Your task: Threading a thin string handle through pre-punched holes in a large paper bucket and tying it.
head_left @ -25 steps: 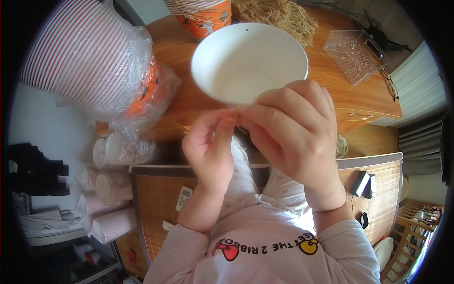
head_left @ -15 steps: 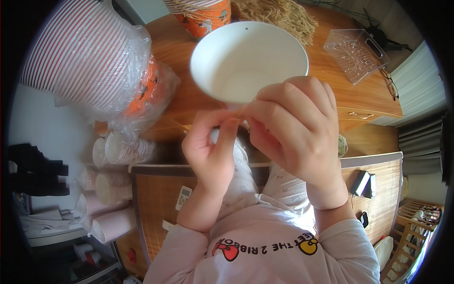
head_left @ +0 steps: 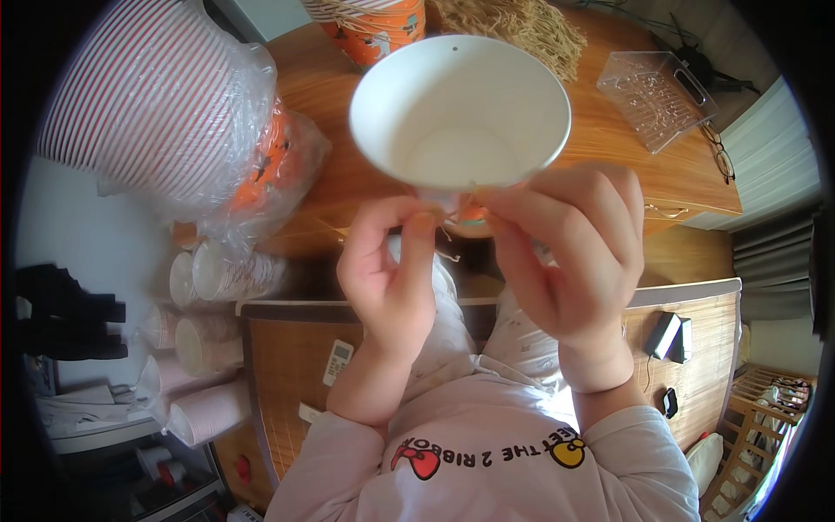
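Observation:
A white-lined paper bucket [head_left: 461, 104] tilts its open mouth toward me at the table's near edge. A small hole shows in its far rim, and a bit of orange print shows below the near rim. Just in front of that rim, a thin pale cord [head_left: 449, 256] runs between my fingers with its loose end dangling. My left hand [head_left: 389, 274] pinches the cord between thumb and forefinger. On the other side, my right hand [head_left: 574, 252] also pinches it by the fingertips. Whether the cord passes through the near rim is hidden by my fingers.
Wrapped in clear plastic, a tall stack of buckets [head_left: 165, 104] leans at the left. Behind stand orange printed buckets [head_left: 374, 35] and a bundle of tan cords [head_left: 522, 30]. A clear tray of small pieces [head_left: 652, 96] and eyeglasses [head_left: 720, 157] lie at the right.
My right hand has moved right and slightly down, away from my left. The cord's dangling end and the orange print now show between my hands.

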